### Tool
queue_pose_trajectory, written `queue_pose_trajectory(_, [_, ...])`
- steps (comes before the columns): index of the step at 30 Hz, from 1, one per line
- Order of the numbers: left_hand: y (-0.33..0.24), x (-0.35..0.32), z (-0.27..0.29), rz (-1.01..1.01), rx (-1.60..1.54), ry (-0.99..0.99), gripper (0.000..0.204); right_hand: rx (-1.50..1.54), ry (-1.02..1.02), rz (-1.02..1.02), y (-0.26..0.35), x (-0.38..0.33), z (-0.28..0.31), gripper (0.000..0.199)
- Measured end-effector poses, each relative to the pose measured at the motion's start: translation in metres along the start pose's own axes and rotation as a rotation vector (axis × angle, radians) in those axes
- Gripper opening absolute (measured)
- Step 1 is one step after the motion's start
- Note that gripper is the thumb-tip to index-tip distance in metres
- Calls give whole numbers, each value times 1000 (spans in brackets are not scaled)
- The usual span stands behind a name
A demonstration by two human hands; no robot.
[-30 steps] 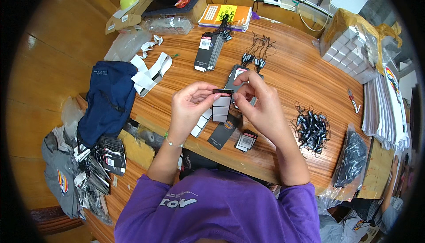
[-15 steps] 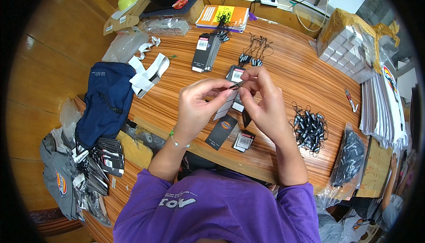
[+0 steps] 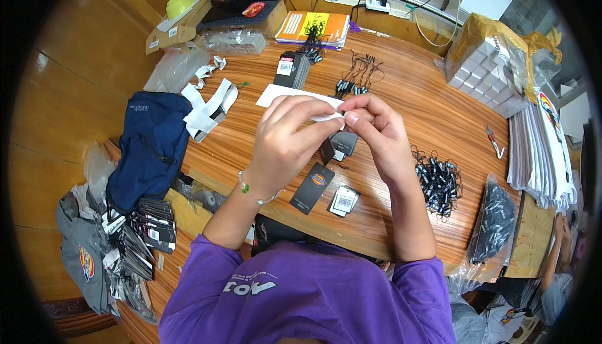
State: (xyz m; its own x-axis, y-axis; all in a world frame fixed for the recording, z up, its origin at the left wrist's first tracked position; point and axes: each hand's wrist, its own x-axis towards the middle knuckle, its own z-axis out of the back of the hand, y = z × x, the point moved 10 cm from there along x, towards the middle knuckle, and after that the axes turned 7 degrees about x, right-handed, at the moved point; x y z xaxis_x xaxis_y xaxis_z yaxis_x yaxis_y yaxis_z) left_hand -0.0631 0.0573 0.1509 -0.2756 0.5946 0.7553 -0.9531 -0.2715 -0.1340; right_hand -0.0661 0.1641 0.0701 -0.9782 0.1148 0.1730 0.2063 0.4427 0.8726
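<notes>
My left hand (image 3: 285,134) is closed in a pinch on a long white hang tag (image 3: 271,94), which sticks out to the left behind the fingers. My right hand (image 3: 376,128) pinches close to the tag's end, where a small dark bit shows; what the fingertips grip is too small to name. Below the fingers a dark folded card (image 3: 327,152) stands or hangs by a dark tag stack (image 3: 343,143). Nearer me lie a black hang tag with a colored logo (image 3: 311,188) and small white barcode labels (image 3: 344,201).
Looped black strings (image 3: 438,184) are heaped at right, with more strings (image 3: 359,78) beyond my hands. A black tag stack (image 3: 293,68) stands farther back. Snips (image 3: 494,140), folded white garments (image 3: 540,150) and a bag of small boxes (image 3: 489,68) line the right side. A navy bag (image 3: 147,150) lies left.
The tag that hung down between my hands now lies white side up, pointing left behind my left hand. The left hand has turned over, its back upward; my fingertips remain close together.
</notes>
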Motion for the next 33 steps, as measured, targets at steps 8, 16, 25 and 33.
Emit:
queue_pose_trajectory(8, [-6, -4, -7, -82, 92, -5, 14, 61, -160, 93, -8, 0, 11, 8])
queue_pose_trajectory(16, [9, -17, -11, 16, -60, 10, 17, 350, -211, 267, 32, 0, 46, 10])
queue_pose_trajectory(25, [46, -40, -40, 485, -664, 119, 7, 621, 133, 233, 31, 2, 11, 10])
queue_pose_trajectory(33, [32, -44, -57, 539, -734, 145, 42, 680, 127, 164, 18, 1, 2, 11])
